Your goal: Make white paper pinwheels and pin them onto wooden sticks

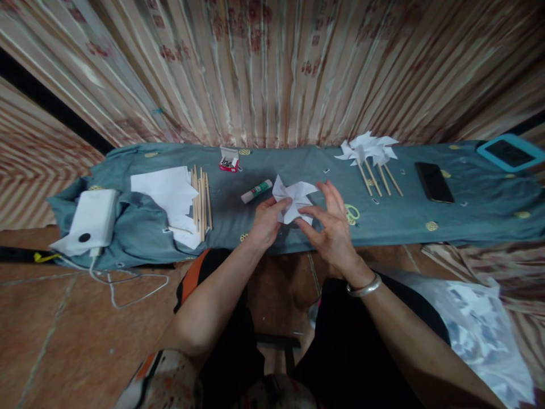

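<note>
Teal cloth-covered table [298, 162] bears paper sheets [164, 190], sticks [201, 201], glue stick [256, 191], pinwheels [370, 150], phone [434, 182].

white paper pinwheel [294, 200], teal cloth [298, 227], striped curtain [272, 68]

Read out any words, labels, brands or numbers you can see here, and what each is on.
No text is readable.
Glue stick: green label, too blurred.
Red box: print too small.
Curtain: red marks, too blurred to read.
Folded white paper: blank.
Phone and tablet: dark screens.
</note>
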Demonstrator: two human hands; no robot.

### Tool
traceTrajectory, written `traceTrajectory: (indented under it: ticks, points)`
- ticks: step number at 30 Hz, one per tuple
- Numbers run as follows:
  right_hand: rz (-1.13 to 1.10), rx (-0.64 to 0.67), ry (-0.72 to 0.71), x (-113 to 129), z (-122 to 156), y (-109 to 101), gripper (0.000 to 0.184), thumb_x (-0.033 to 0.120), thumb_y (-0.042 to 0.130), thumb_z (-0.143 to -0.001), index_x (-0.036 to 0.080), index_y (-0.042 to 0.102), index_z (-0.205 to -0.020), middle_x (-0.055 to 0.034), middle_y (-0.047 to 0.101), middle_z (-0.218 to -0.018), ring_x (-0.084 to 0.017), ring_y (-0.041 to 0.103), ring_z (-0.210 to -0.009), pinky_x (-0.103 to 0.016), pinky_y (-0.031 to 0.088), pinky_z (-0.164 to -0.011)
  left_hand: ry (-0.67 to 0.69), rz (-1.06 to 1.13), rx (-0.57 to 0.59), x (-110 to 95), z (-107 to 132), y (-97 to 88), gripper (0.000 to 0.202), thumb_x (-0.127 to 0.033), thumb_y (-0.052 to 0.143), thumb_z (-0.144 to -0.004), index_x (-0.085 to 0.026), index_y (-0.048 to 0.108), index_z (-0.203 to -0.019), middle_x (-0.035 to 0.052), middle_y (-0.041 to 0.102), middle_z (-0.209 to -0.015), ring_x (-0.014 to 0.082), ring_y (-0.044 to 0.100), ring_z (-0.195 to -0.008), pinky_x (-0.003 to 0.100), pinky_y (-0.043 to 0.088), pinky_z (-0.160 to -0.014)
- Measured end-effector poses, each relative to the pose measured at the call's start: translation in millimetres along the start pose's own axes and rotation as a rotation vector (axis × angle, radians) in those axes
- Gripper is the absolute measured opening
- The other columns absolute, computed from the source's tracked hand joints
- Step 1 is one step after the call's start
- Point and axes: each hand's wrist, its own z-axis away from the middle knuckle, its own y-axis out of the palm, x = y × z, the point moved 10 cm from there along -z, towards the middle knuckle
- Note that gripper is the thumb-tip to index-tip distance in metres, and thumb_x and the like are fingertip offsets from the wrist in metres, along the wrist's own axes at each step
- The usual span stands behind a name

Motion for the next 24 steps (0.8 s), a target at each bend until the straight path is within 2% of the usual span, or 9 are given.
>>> traceTrajectory:
  ticks: [10,24]
  points:
    - [-0.028,-0.003,0.041,-3.2,-0.3,1.2,0.017,0.032,0.058,-0.091,0.023,0.072,-0.09,-0.0047,0.043,-0.154,-0.032,0.03,-0.147,-0.057,0.034,-0.114,0.005,-0.017,0.01,4.9,-1.9,-1.4,0.023,-0.017,0.079,-0.057,-0.013,0.073,-0.079,0.0029,0.073,-0.073,0.0144,0.065,-0.065,0.028,0.049,-0.07]
    - [0.018,-0.03,0.101,-15.2,-0.2,-0.1,0.022,0.036,0.059,-0.091,0.021,0.072,-0.081,-0.008,0.05,-0.147,-0.033,0.033,-0.144,-0.059,0.034,-0.112,0.012,-0.061,0.009,7.2,1.2,0.5,0.02,-0.016,0.079,-0.053,-0.013,0.074,-0.073,0.0018,0.072,-0.066,0.012,0.062,-0.06,0.025,0.047,-0.065]
